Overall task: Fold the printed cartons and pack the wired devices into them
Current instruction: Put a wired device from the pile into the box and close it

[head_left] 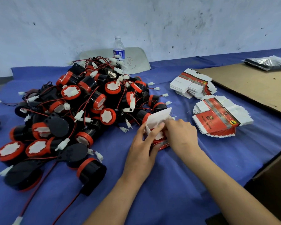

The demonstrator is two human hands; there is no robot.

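The 2 hands meet on 1 red-and-white printed cardboard carton (158, 118), which stands on the blue cloth-covered surface (169, 176) just beside the heap of black-and-red round wired devices (88, 98). The left hand (143, 143) grips its side. The right hand (180, 132) pinches at its open mouth. It is probably best to tuck any loose wire inside first, then press the raised white flap down squarely.

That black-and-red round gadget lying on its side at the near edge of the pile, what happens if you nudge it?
The device is a short cylinder on its side, so it would probably roll across the blue cloth. Its trailing wire would likely drag and check that roll. The body looks like hard plastic, so probably stiff to grip.
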